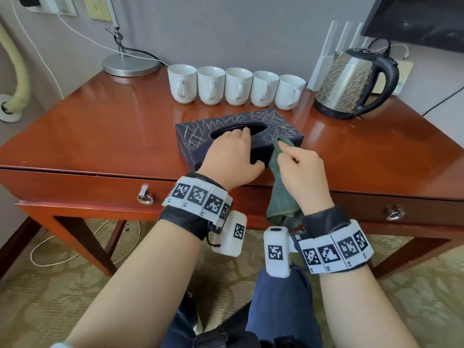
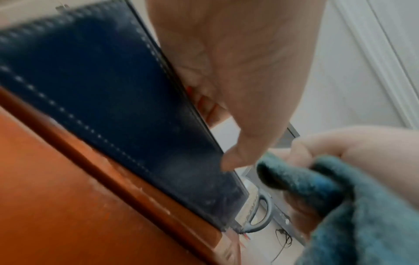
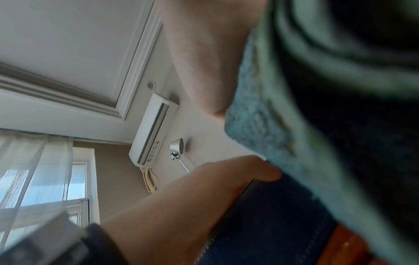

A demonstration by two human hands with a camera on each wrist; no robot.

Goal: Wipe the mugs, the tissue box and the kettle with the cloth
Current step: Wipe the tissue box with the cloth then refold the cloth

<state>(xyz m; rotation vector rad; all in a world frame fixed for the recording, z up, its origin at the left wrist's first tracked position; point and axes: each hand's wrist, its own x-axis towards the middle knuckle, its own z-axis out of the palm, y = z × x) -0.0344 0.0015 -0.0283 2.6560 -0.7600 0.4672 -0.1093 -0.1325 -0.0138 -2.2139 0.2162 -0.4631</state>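
Note:
A dark blue tissue box with yellow scribbles lies near the front edge of the red-brown table. My left hand rests flat on its top, fingertips at the oval opening and thumb along the front face. My right hand grips a green cloth and presses its tip onto the box's top right part; the rest of the cloth hangs below the table edge. Several white mugs stand in a row behind the box. The steel kettle, also scribbled on, stands at the back right.
A lamp base with cables sits at the back left. A white router and a screen are behind the kettle. The drawer front under the table edge has ring pulls.

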